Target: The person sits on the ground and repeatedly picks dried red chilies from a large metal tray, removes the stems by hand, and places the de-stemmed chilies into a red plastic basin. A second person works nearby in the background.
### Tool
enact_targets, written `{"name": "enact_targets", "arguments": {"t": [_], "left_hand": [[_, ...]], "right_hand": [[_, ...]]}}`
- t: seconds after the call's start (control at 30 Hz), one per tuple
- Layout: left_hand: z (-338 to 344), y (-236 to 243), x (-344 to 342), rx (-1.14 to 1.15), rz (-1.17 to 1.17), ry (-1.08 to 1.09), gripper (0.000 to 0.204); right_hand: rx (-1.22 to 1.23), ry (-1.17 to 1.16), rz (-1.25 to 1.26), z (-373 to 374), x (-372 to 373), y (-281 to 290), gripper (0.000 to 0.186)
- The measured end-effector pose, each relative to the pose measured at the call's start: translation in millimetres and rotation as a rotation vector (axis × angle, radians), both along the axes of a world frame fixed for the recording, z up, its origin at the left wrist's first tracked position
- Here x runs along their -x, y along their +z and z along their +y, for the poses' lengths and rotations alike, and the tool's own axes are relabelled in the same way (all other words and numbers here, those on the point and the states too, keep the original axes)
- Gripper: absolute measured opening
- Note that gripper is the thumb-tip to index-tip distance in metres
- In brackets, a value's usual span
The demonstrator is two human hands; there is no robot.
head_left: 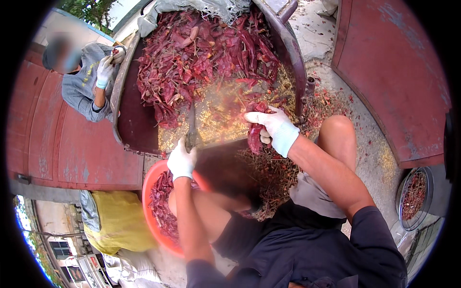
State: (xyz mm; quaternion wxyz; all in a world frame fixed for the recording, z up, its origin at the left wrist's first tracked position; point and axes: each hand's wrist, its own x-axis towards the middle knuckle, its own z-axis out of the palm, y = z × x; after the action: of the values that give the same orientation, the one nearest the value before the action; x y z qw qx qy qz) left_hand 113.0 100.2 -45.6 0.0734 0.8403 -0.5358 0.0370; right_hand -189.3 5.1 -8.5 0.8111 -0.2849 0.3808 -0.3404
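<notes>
Dried red chili peppers (206, 53) lie heaped in a dark red metal cart bed (128, 120) in front of me, with yellow seeds (216, 108) scattered over its floor. My right hand (276, 126), in a white glove, is closed around a few dried chili peppers (254, 139) above the near right part of the bed. At the bed's front edge my gloved left hand (182, 161) is closed, its thumb and fingers around what looks like a small tuft of dark chili stems (191, 138). Below it stands an orange-red basin (148, 192) holding more dried peppers.
A pile of stems (273, 185) lies between my legs. Across the cart at left, another person (89, 81) in grey handles a pepper with gloved hands. Red metal panels (394, 81) stand on both sides. A yellow sack (115, 216) is at lower left; a clear tub (405, 199) is at right.
</notes>
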Motion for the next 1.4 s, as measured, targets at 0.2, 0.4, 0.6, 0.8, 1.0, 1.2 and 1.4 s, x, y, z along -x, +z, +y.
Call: {"name": "enact_targets", "arguments": {"t": [0.2,0.4,0.6,0.8,1.0,1.2,1.4], "left_hand": [[4,-2,3,0.256,0.984,0.04,0.071],[3,37,83,0.476,1.582,-0.302,0.086],[-12,35,122,0.325,1.168,-0.213,0.043],[-19,26,132,0.337,0.544,-0.544,0.042],[-25,32,138,0.325,0.391,-0.629,0.05],[-29,21,132,0.393,0.335,-0.676,0.051],[-27,27,134,0.385,0.234,-0.692,0.052]], "right_hand": [[-0.042,-0.025,0.021,-3,-6,-5,0.018],[-0.096,0.028,-0.186,-5,0,-8,0.014],[-0.147,0.057,-0.269,-4,-2,-9,0.01],[-0.177,0.103,-0.284,-4,2,-13,0.013],[-0.166,0.154,-0.279,-7,6,-21,0.012],[-0.111,0.166,-0.09,-5,6,-2,0.011],[-0.025,0.127,0.04,-3,3,-1,0.009]]}}
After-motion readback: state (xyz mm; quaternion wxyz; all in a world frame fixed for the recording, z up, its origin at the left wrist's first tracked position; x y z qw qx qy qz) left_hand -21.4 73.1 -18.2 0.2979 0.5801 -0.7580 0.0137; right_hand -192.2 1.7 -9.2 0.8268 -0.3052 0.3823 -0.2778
